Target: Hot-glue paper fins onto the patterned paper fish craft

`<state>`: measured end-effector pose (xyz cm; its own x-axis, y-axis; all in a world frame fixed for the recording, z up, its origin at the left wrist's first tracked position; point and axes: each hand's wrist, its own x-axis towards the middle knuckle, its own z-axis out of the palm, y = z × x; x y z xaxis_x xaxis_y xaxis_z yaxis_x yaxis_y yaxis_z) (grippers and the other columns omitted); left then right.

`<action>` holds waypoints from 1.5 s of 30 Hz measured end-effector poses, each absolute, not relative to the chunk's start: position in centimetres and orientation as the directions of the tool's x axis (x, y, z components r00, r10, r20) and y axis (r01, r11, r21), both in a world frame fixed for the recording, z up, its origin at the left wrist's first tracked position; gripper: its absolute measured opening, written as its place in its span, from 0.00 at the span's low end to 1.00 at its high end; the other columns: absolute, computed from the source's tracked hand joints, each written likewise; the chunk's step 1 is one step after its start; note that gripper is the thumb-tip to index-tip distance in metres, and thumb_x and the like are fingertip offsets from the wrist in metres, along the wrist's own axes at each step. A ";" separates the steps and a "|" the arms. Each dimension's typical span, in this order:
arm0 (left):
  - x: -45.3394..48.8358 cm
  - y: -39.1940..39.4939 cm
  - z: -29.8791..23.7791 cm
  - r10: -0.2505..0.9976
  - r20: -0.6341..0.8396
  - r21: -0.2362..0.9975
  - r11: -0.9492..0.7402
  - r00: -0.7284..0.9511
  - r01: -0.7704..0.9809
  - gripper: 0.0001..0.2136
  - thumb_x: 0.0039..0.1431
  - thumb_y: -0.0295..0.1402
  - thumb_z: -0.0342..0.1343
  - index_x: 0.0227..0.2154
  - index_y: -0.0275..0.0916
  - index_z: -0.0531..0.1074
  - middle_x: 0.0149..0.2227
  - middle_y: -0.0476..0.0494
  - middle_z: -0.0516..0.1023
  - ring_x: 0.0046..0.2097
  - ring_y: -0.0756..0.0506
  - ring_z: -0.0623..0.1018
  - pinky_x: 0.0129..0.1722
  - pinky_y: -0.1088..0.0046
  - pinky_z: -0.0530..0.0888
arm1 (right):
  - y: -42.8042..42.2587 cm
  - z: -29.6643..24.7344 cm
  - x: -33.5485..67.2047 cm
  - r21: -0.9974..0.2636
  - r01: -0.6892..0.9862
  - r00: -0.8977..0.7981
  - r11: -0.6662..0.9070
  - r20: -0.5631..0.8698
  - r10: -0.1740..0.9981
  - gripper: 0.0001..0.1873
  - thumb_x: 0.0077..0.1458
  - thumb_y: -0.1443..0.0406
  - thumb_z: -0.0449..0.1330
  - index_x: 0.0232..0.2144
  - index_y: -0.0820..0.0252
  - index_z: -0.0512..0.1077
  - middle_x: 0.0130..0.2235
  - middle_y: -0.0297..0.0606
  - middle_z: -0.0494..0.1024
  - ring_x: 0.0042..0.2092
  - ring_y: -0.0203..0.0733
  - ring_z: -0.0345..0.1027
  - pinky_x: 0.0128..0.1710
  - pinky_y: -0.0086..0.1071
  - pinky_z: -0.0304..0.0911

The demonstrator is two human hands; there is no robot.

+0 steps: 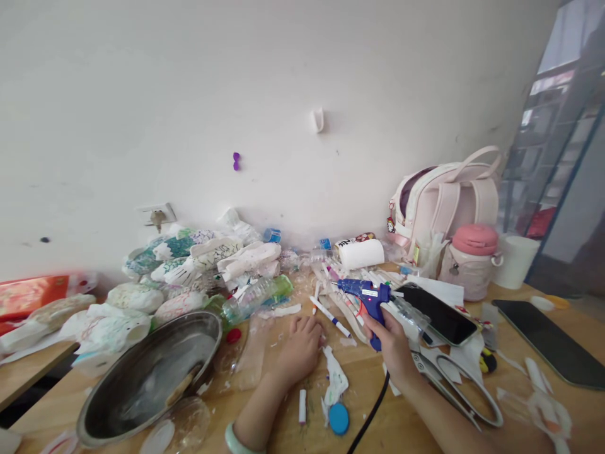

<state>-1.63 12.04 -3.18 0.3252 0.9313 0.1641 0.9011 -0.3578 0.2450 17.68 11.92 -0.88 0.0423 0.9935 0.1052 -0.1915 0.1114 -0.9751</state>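
My right hand is wrapped round the handle of a blue glue gun, held over the table with its nozzle pointing left. A black cord runs down from the grip. My left hand rests palm down on the wood, its fingers curled under; whatever they hold, if anything, is hidden. Just beyond it lies a white and blue marker. A torn white scrap, a marker cap and a blue bottle cap lie between my forearms.
An oval metal basin stands left, before a pile of wrapped, drawn-on bottles. Clear plastic bottles lie behind. On the right are scissors, a phone, a dark tablet-like slab, a pink-lidded jar and a backpack.
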 end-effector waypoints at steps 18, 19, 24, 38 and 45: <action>-1.5 12.1 -2.9 0.936 0.137 0.351 -0.352 0.324 0.868 0.09 0.59 0.30 0.48 0.33 0.43 0.74 0.42 0.45 0.76 0.47 0.43 0.71 0.50 0.63 0.60 | 12.1 -0.9 17.7 -0.979 -0.171 0.045 0.113 0.107 0.993 0.20 0.43 0.50 0.60 0.20 0.57 0.58 0.17 0.26 0.58 0.21 0.33 0.49 0.21 0.29 0.45; -1.5 12.1 -3.1 0.935 0.132 0.337 -0.354 0.328 0.873 0.09 0.58 0.29 0.48 0.33 0.43 0.74 0.43 0.45 0.75 0.47 0.43 0.70 0.50 0.62 0.60 | 12.1 -0.9 17.7 -0.979 -0.172 0.046 0.114 0.108 0.993 0.20 0.43 0.50 0.60 0.20 0.57 0.58 0.17 0.26 0.58 0.21 0.33 0.49 0.21 0.29 0.45; -1.0 12.1 -3.3 0.927 0.125 0.263 -0.375 0.353 0.889 0.11 0.60 0.27 0.44 0.34 0.41 0.72 0.42 0.42 0.72 0.48 0.42 0.67 0.53 0.59 0.58 | 12.0 -0.8 17.7 -0.977 -0.179 0.043 0.119 0.113 0.993 0.20 0.44 0.51 0.60 0.20 0.56 0.57 0.17 0.26 0.58 0.21 0.33 0.48 0.21 0.28 0.45; -2.7 12.3 -2.1 0.973 0.194 0.373 -0.193 0.127 0.908 0.12 0.62 0.29 0.41 0.32 0.39 0.71 0.40 0.40 0.74 0.46 0.42 0.70 0.49 0.58 0.58 | 12.1 -1.1 17.7 -0.979 -0.167 0.032 0.113 0.109 0.994 0.20 0.45 0.50 0.60 0.20 0.57 0.57 0.18 0.26 0.59 0.21 0.33 0.50 0.21 0.28 0.47; -1.6 11.3 -1.8 0.873 0.030 0.400 -0.457 0.487 0.795 0.05 0.56 0.32 0.55 0.34 0.45 0.74 0.42 0.49 0.75 0.48 0.44 0.70 0.51 0.63 0.58 | 12.2 -1.1 17.7 -0.981 -0.156 0.047 0.118 0.111 0.993 0.20 0.44 0.51 0.60 0.20 0.56 0.57 0.18 0.26 0.58 0.21 0.33 0.49 0.21 0.28 0.46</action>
